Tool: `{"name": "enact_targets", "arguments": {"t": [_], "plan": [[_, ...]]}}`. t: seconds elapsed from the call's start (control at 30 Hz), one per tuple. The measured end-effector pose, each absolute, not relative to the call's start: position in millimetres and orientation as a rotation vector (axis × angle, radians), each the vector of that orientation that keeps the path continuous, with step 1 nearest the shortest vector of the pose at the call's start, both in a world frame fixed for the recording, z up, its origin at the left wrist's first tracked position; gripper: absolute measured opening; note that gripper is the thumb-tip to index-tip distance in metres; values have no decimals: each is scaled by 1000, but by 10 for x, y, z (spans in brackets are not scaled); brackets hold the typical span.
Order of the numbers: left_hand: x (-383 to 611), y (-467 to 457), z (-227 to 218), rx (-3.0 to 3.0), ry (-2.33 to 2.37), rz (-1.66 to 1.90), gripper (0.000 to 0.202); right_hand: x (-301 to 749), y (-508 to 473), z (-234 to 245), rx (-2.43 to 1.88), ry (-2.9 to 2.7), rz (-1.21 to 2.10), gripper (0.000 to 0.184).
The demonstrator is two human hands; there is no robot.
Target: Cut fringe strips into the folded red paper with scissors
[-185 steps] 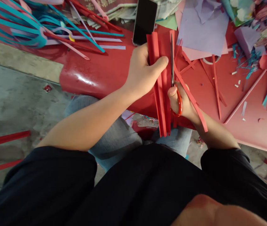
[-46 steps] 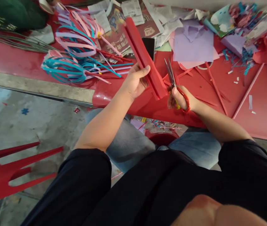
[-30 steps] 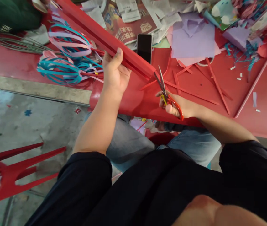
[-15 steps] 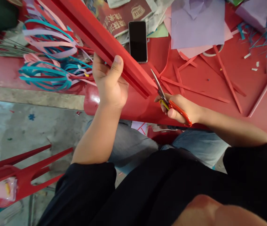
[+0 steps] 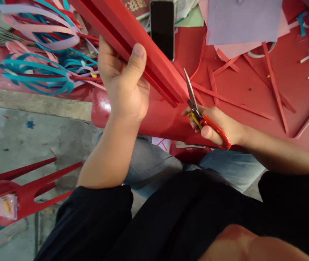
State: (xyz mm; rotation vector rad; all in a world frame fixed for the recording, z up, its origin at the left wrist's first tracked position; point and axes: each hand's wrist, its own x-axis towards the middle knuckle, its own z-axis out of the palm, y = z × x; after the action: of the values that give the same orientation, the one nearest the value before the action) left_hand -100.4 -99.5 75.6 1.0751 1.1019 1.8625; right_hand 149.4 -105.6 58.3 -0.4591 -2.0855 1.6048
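Note:
My left hand (image 5: 127,83) grips a long folded sheet of red paper (image 5: 154,61), thumb on top and fingers beneath. The paper slants from the upper left down to the middle, and its upper end runs out of view. In my right hand (image 5: 219,125) is a pair of scissors (image 5: 194,98) with red and yellow handles. Their blades are parted, close by the paper's lower right end; whether the lower blade touches it I cannot tell. Several cut red paper strips (image 5: 233,103) lie on the red table (image 5: 255,90) beyond the scissors.
A black phone (image 5: 162,30) lies behind the red paper. Purple sheets (image 5: 243,21) are stacked at the back, with a tape roll (image 5: 262,50) partly under them. Teal and pink paper-strip lanterns (image 5: 37,76) lie at left. A red stool (image 5: 29,195) stands on the floor.
The view has shifted, so the table's things sit higher in the picture. Both hands keep their holds, and the scissors' blades remain parted near the paper's end.

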Motion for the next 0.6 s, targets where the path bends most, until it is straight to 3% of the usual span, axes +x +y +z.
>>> {"name": "enact_targets", "arguments": {"t": [0.6], "plan": [[-989,-1010,828,1040,1068,1786,15,1504,-1059,542,-496,-2093,1630,71]]}}
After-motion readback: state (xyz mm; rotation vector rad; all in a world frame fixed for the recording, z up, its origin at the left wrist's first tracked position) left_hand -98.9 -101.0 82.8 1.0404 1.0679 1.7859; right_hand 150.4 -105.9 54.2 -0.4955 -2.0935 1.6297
